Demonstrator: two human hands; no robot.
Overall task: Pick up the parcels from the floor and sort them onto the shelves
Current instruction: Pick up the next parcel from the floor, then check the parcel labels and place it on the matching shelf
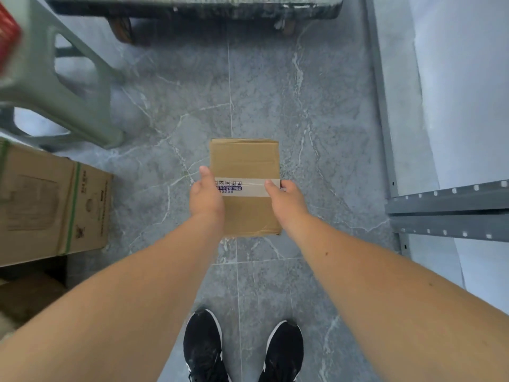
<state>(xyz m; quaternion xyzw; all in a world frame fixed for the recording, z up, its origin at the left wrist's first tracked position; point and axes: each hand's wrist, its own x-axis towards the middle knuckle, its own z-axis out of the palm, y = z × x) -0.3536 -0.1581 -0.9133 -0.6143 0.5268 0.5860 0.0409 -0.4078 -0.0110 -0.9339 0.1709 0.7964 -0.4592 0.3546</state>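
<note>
The left hand (206,194) and right hand (286,198) clasp a small taped cardboard parcel (245,161) by its left and right edges — thumbs on top, over the grey marbled floor (275,106). Open floor lies beyond it — a large carton (52,205) and grey stool (68,86) at left, the metal shelf frame (446,199) at right, black shoes (203,346) near.

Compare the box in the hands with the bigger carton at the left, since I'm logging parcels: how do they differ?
The small box is gripped at its sides by the left hand and the right hand; the large carton sits untouched. The small box looks smaller and flatter, the large carton taller and bulkier. The small box carries a pale printed tape band, the large carton green strapping and printed drawings. Both are brown cardboard.
</note>
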